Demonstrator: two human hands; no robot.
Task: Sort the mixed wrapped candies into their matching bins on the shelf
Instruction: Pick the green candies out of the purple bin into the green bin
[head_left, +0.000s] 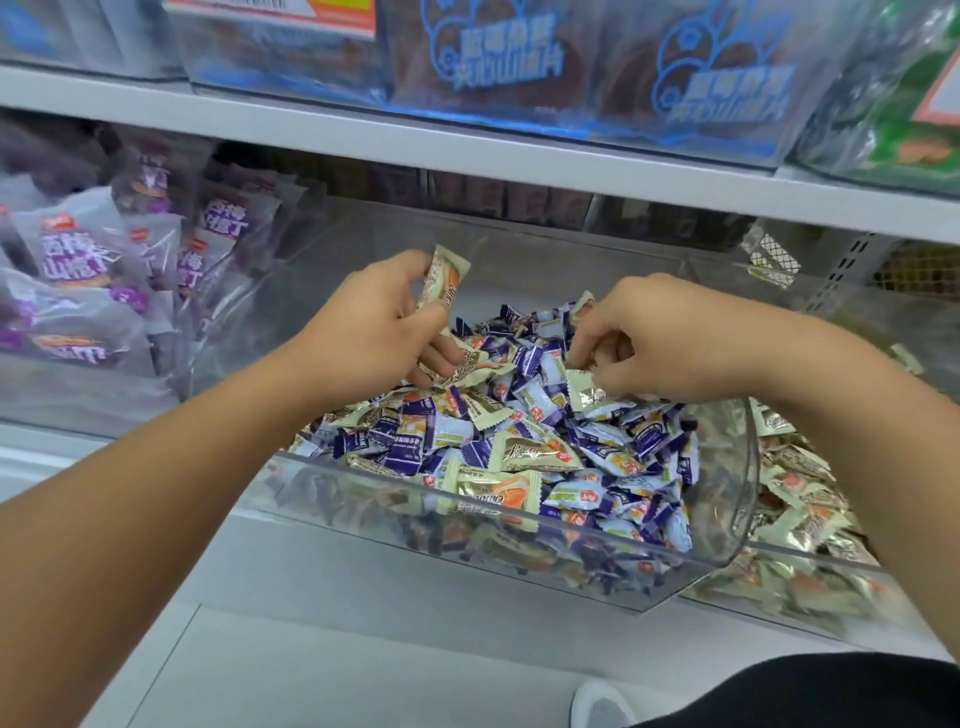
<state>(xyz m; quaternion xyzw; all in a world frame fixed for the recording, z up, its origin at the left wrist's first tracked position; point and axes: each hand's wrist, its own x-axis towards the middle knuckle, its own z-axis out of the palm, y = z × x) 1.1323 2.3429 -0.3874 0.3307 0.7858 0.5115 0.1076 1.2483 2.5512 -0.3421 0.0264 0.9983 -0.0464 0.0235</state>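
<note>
**Both hands in the mixed candy bin, one cream wrapper already up**

While I was watching the head view, both of my hands were down in the clear middle bin (467, 506), the one heaped with mixed candies (519, 426), purple-and-white wrappers all jumbled with cream-and-gold ones.

My left hand (382, 317) was raised a bit above the pile with its fingers curled round a cream candy (445, 275). That wrapper stood nearly upright, sticking out past the thumb and index finger, and I think a second cream wrapper was tucked lower in the same hand, but I couldn't tell for sure. The lower fingers were touching the top of the heap.

My right hand (670, 338) sat further right, knuckles up, fingertips bunched together and pinching the edge of another cream wrapper (584, 387) that was lying on top of the pile. It looked like it was just coming off the heap, still touching the candies around it.

Just beside the middle bin on the right was a second clear bin (810, 558) that held only cream-and-gold candies, its wall touching or nearly touching the first. Off to the left there was a bin of purple bagged snacks (78, 275). A white shelf board (467, 156) ran across above everything, with blue-printed clear boxes (571, 67) sitting on it.
</note>
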